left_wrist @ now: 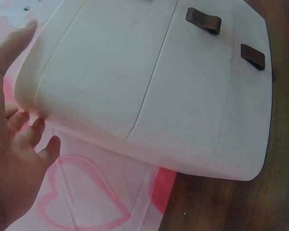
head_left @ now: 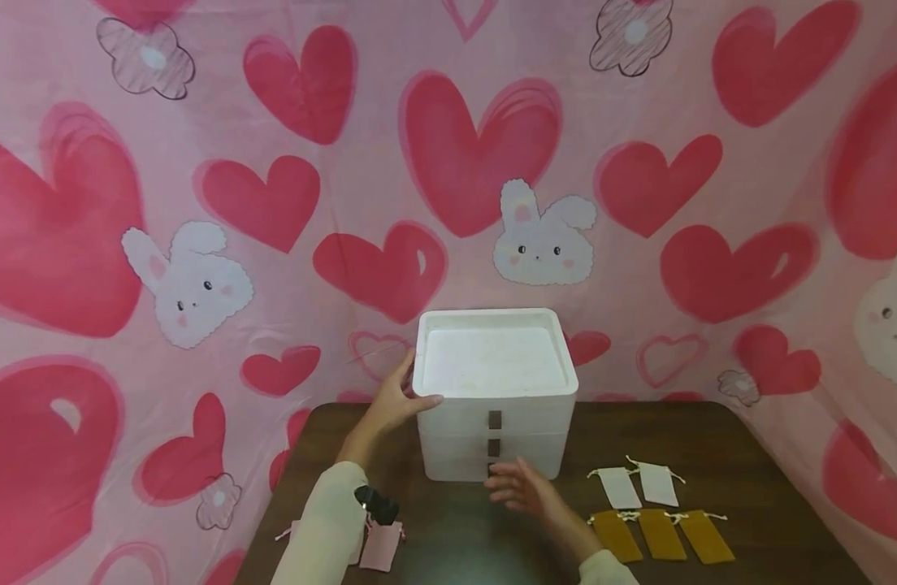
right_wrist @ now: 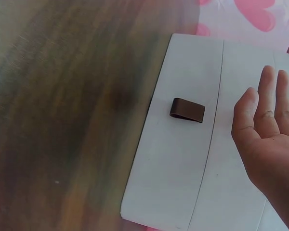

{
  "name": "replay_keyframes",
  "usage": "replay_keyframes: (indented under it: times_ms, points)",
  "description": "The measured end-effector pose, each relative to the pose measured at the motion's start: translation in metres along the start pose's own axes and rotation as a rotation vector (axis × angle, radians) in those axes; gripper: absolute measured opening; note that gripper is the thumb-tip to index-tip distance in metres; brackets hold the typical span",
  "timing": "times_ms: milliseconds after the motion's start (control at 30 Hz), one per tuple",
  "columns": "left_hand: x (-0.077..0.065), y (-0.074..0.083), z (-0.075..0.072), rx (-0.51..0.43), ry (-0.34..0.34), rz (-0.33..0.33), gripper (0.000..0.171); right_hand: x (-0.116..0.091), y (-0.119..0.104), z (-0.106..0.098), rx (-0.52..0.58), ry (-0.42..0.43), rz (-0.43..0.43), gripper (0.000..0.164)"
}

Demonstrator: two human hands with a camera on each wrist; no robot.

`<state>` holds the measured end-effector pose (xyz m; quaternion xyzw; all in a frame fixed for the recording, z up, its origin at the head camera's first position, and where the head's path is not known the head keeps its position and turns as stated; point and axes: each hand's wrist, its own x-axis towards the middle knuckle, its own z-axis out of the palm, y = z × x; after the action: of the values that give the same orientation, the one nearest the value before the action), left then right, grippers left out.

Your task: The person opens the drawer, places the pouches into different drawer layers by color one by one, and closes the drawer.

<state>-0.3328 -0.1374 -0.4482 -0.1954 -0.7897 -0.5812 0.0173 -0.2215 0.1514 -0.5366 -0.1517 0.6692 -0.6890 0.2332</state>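
I take this for a small staged set-up, though whether in a home or a studio I cannot tell. On my head feed, a creased pink cloth backdrop printed with red hearts and white rabbits (head_left: 375, 183) hangs behind the boxy white drawer unit with brown tab pulls (head_left: 456, 455), and a dark brown wood-grain table (head_left: 452, 524) lies beneath it.

- Table (head_left: 675, 431) is showing wood grain, low sheen.
- Drawer box (head_left: 456, 455), near far edge, is looking smooth, plastic.
- Its tabs (left_wrist: 207, 23) are showing faint gloss.
- Mustard pouches (head_left: 663, 536), toward right edge, are looking matt, cloth.
- Backdrop (head_left: 390, 187) is resembling creased cloth.
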Motion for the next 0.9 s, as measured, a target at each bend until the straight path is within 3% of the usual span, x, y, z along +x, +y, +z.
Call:
replay_keyframes:
  times_ms: [400, 600, 900]
  points:
    - [0.019, -0.003, -0.004, 0.020, -0.052, -0.011, 0.117, 0.027, -0.011, -0.012, 0.097, 0.026, 0.018, 0.081]
    - [0.020, -0.007, -0.005, -0.029, -0.078, 0.020, 0.116, 0.039, -0.019, -0.009, 0.033, 0.108, 0.036, 0.082]
    - [0.017, -0.005, -0.007, -0.039, -0.085, 0.001, 0.117, 0.057, -0.025, -0.002, -0.033, 0.199, 0.076, 0.089]
